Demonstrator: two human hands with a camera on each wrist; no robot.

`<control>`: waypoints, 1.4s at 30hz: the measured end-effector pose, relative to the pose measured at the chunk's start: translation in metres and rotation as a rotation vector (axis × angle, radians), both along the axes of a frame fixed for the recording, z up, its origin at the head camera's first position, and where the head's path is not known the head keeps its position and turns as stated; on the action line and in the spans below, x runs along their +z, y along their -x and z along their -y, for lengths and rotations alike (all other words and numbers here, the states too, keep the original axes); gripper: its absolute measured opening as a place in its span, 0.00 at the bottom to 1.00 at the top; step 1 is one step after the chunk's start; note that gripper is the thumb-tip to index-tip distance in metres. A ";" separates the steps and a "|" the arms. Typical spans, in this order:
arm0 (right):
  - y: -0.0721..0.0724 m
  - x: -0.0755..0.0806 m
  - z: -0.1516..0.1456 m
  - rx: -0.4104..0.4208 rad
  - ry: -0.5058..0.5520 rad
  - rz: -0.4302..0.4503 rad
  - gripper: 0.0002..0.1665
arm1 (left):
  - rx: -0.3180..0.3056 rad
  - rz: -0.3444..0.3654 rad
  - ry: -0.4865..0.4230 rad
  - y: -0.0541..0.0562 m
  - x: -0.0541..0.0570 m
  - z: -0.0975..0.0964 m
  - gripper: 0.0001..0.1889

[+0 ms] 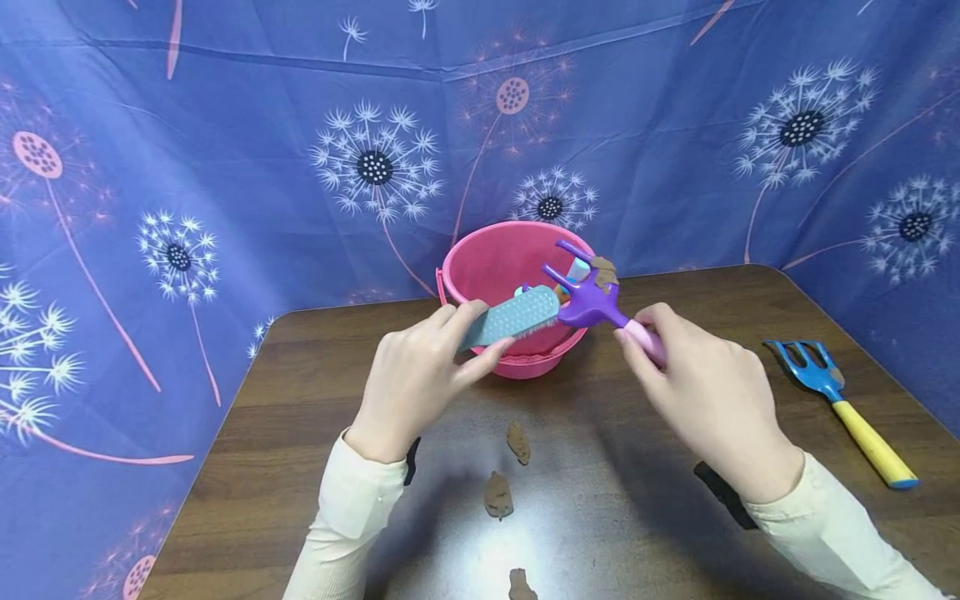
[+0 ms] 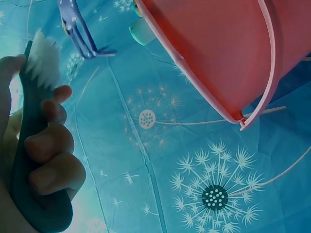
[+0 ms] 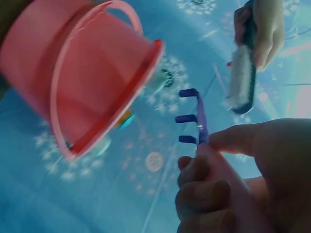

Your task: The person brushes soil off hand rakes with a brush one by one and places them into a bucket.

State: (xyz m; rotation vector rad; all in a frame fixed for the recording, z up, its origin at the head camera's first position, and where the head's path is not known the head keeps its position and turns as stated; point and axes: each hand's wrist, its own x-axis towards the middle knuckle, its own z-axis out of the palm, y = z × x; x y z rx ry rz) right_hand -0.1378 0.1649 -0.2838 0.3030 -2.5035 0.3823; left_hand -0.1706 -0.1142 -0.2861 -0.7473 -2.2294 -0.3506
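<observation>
My left hand (image 1: pixel 408 371) grips a teal scrub brush (image 1: pixel 521 314) by its handle; its white bristles (image 2: pixel 44 60) show in the left wrist view. A purple toy garden fork (image 1: pixel 588 304) with a pink handle is held in my right hand (image 1: pixel 708 392), thumb and fingers around the handle. Brown, soil-like matter (image 1: pixel 604 272) clings to the fork's head. Brush tip and fork head meet edge to edge in the head view, while the right wrist view shows a gap between them. Both tools are above the pink bucket (image 1: pixel 480 258), which holds several small colourful items.
To the right on the wooden table (image 1: pixel 300 400) lies a blue toy fork (image 1: pixel 813 372) with a yellow handle. Flat brown pieces (image 1: pixel 498 495) are scattered in front of the bucket. Blue dandelion-patterned cloth (image 1: pixel 262 125) hangs behind and at the sides.
</observation>
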 end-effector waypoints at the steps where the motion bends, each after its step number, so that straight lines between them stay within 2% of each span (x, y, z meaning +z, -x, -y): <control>1: -0.001 0.001 0.005 0.009 -0.001 -0.002 0.13 | 0.001 -0.003 -0.004 0.000 0.000 0.000 0.20; 9: -0.010 0.005 0.031 0.051 0.010 -0.032 0.14 | 0.017 -0.038 -0.005 0.002 -0.001 -0.003 0.20; 17: -0.015 -0.003 0.037 0.104 -0.010 -0.071 0.13 | 0.016 -0.060 0.017 0.000 -0.002 -0.004 0.22; 23: -0.016 -0.004 0.040 0.115 -0.043 -0.116 0.14 | 0.034 -0.065 -0.021 0.000 -0.001 -0.004 0.23; 28: -0.012 -0.002 0.037 0.084 -0.017 -0.100 0.14 | 0.035 -0.099 -0.080 0.000 0.001 -0.003 0.24; 32: -0.010 -0.001 0.034 0.072 0.024 -0.074 0.13 | 0.008 -0.140 -0.100 0.001 0.002 -0.001 0.24; 38: -0.008 0.000 0.032 0.088 0.039 -0.067 0.13 | -0.068 -0.145 -0.016 0.004 0.000 0.000 0.22; 42: -0.007 -0.001 0.034 0.117 0.008 -0.068 0.14 | -0.062 -0.146 0.002 0.005 -0.002 -0.001 0.22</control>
